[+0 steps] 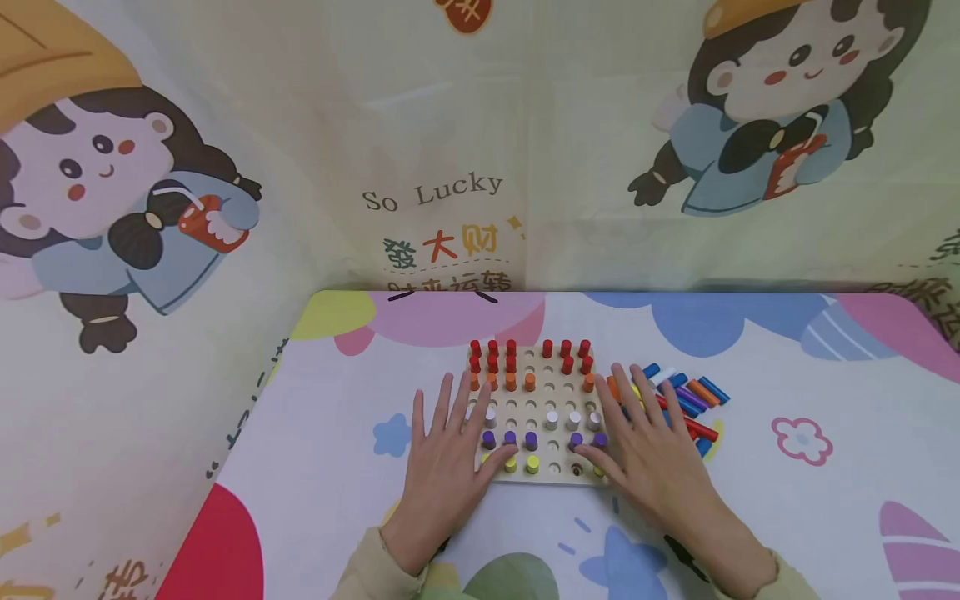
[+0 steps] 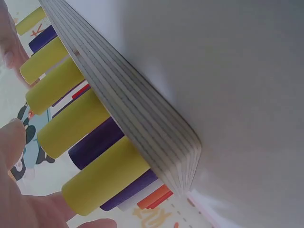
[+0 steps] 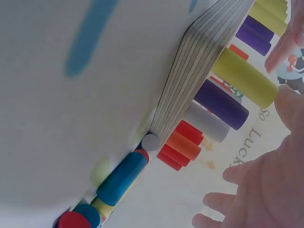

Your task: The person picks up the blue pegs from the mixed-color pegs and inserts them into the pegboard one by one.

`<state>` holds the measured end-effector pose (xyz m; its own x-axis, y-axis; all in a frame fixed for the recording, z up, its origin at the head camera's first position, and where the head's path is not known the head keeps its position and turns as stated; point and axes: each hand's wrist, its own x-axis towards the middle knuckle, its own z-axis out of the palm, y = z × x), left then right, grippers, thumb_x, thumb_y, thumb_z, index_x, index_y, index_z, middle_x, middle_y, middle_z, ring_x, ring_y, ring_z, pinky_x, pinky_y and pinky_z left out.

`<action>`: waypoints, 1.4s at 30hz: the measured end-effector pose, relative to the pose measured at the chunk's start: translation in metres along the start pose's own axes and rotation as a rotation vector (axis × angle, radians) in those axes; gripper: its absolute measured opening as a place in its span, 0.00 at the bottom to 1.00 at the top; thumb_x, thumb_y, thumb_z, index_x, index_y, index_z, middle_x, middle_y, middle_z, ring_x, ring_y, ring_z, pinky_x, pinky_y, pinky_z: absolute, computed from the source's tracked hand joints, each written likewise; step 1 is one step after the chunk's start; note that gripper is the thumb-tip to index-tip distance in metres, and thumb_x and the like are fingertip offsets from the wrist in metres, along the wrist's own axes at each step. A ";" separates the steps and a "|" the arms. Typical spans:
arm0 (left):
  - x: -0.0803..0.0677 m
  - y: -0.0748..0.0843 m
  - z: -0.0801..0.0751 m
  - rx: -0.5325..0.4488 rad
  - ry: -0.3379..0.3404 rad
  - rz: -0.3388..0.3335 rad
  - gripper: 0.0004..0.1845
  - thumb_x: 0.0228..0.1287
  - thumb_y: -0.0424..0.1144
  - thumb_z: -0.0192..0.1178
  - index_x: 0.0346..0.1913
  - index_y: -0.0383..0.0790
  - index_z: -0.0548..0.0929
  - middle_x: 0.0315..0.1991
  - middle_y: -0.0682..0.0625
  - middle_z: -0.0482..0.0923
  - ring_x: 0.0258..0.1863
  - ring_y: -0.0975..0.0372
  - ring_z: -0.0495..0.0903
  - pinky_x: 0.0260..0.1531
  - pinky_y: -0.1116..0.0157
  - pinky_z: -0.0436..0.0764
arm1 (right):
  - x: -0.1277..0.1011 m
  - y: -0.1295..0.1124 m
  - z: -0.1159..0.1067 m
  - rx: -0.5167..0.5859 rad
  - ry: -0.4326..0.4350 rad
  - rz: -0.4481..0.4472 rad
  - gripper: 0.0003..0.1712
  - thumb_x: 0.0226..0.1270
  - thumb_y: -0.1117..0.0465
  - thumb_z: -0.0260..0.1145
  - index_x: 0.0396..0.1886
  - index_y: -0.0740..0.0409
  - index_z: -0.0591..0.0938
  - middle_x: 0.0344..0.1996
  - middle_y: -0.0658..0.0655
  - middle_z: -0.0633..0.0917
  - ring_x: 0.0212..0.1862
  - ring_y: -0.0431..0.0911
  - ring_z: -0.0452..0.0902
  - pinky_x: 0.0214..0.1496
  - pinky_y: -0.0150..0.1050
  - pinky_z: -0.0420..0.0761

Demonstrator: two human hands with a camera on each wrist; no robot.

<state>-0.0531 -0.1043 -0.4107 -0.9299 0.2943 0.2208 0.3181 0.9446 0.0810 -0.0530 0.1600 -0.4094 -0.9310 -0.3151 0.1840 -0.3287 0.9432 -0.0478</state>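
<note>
A wooden pegboard [image 1: 558,481] lies on the table, with rows of red pegs [image 1: 492,364], orange pegs [image 1: 511,382], white pegs [image 1: 552,420], purple pegs [image 1: 531,441] and yellow pegs [image 1: 532,464]. Several of its holes have no peg. My left hand [image 1: 441,475] is spread over the board's left side, covering some pegs there. Over the right side spreads my right hand [image 1: 654,458], its fingers reaching toward the loose pegs. Neither hand grips a peg. In the right wrist view, my thumb is close to a yellow peg [image 3: 246,78]; contact is unclear.
A pile of loose pegs [image 1: 691,403], blue, orange, purple, red and white among them, lies right of the board, partly behind my right hand. The tablecloth [image 1: 315,450] has colourful prints. A printed curtain [image 1: 585,167] hangs along the table's back edge.
</note>
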 end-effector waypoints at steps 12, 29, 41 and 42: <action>0.001 -0.002 -0.005 -0.027 0.004 -0.011 0.43 0.69 0.66 0.49 0.79 0.47 0.55 0.80 0.45 0.48 0.79 0.49 0.44 0.74 0.39 0.44 | -0.001 0.009 -0.007 0.021 -0.008 0.001 0.52 0.68 0.31 0.54 0.80 0.58 0.53 0.78 0.64 0.53 0.79 0.60 0.43 0.78 0.61 0.44; 0.006 -0.011 -0.013 -0.234 0.077 -0.057 0.35 0.71 0.56 0.55 0.75 0.46 0.64 0.77 0.47 0.57 0.76 0.51 0.57 0.71 0.45 0.60 | 0.001 0.023 -0.015 0.133 0.092 0.011 0.47 0.65 0.46 0.68 0.74 0.66 0.60 0.70 0.68 0.66 0.69 0.64 0.63 0.67 0.63 0.67; 0.011 -0.019 -0.013 -0.335 0.139 -0.090 0.31 0.71 0.53 0.57 0.73 0.48 0.68 0.73 0.48 0.66 0.71 0.52 0.65 0.68 0.46 0.66 | 0.001 0.030 -0.013 0.184 0.218 -0.060 0.42 0.51 0.59 0.80 0.64 0.68 0.73 0.57 0.68 0.78 0.58 0.62 0.74 0.59 0.61 0.77; 0.011 -0.019 -0.013 -0.349 0.136 -0.095 0.31 0.71 0.53 0.57 0.73 0.48 0.69 0.72 0.48 0.66 0.70 0.52 0.66 0.68 0.46 0.67 | 0.001 0.030 -0.012 0.182 0.219 -0.062 0.41 0.50 0.59 0.80 0.63 0.68 0.74 0.56 0.67 0.79 0.58 0.62 0.75 0.58 0.60 0.77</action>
<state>-0.0674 -0.1213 -0.3974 -0.9326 0.1635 0.3216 0.2973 0.8535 0.4281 -0.0624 0.1896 -0.3985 -0.8585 -0.3223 0.3989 -0.4251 0.8823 -0.2021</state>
